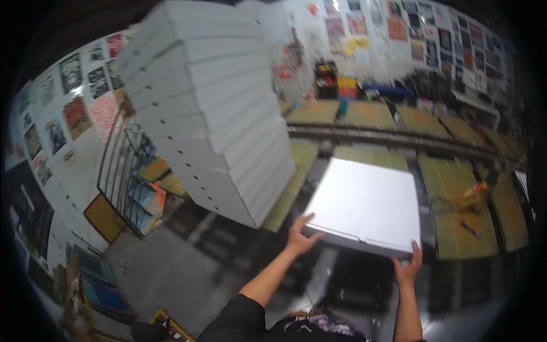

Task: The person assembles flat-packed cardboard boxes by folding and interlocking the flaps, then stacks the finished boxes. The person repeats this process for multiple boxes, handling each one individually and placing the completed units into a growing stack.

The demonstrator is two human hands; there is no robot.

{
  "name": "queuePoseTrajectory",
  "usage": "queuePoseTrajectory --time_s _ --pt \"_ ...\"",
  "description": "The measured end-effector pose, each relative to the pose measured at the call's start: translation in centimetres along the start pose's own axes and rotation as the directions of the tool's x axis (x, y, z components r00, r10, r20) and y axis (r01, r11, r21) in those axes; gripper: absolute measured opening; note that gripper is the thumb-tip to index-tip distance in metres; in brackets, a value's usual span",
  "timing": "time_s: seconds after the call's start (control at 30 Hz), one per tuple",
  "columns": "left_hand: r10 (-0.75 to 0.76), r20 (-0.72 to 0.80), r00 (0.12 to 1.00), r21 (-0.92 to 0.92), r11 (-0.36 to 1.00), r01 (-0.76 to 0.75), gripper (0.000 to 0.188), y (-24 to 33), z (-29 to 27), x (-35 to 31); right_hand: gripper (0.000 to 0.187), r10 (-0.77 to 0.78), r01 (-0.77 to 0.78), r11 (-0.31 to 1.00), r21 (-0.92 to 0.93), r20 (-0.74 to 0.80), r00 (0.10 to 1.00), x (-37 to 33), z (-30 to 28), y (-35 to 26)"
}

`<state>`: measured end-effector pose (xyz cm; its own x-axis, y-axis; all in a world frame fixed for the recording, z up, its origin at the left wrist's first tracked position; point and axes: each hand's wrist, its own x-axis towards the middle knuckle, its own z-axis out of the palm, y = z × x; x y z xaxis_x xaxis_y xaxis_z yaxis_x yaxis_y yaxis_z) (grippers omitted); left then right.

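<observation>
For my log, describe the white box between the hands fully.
The white box looks like cardboard: shallow, seemingly closed, top plain, near side shaded grey, a thin seam along the near edge. It is roughly level, right of the tall white stack. The left hand holds its near left corner, the right hand its near right; support underneath is unclear.

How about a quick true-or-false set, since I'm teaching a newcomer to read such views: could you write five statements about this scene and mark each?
1. The left hand and right hand are both on the flat white box. True.

2. The tall stack of boxes stands to the right of the flat white box. False: the stack stands to its left.

3. A small dark object lies on a yellowish-green panel. True.

4. The left sleeve is bright red. False: the sleeve is dark.

5. Posters hang on the wall. True.
</observation>
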<state>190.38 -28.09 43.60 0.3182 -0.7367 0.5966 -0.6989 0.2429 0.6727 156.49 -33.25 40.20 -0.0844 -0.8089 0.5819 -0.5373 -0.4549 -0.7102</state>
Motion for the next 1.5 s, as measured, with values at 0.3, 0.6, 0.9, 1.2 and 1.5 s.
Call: queuePoseTrajectory --time_s 0.3,0.6,0.9,1.2,1.5 --pt "0.52 -0.125 0.845 -0.052 0.847 -0.529 0.077 18.8 -12.9 13.4 0.068 -0.602 0.583 0.788 -0.198 -0.446 0.662 9.4 -9.1 -13.7" --pt "0.661 -0.602 0.449 0.313 0.712 -0.628 0.075 16.4 -25.3 14.1 0.052 -0.708 0.742 0.638 -0.207 -0.537 0.459 24.6 -13.7 -37.3" --pt "0.273 -0.726 0.631 0.188 0.962 -0.199 0.069 0.3 -33.6 9.7 0.082 -0.758 0.763 0.585 -0.276 -0.522 0.392 28.5 -1.5 -64.8" --pt "0.099 -0.652 0.751 0.182 0.983 0.028 0.063 -5.8 -38.1 5.4 0.075 -0.701 0.69 0.708 -0.15 -0.261 0.663 27.2 8.0 -73.1" --pt "-0.063 -0.617 0.784 0.082 0.986 0.144 0.06 -9.2 -38.6 1.6 0.051 -0.627 0.639 0.762 0.106 -0.123 0.769 25.9 7.1 -73.1"
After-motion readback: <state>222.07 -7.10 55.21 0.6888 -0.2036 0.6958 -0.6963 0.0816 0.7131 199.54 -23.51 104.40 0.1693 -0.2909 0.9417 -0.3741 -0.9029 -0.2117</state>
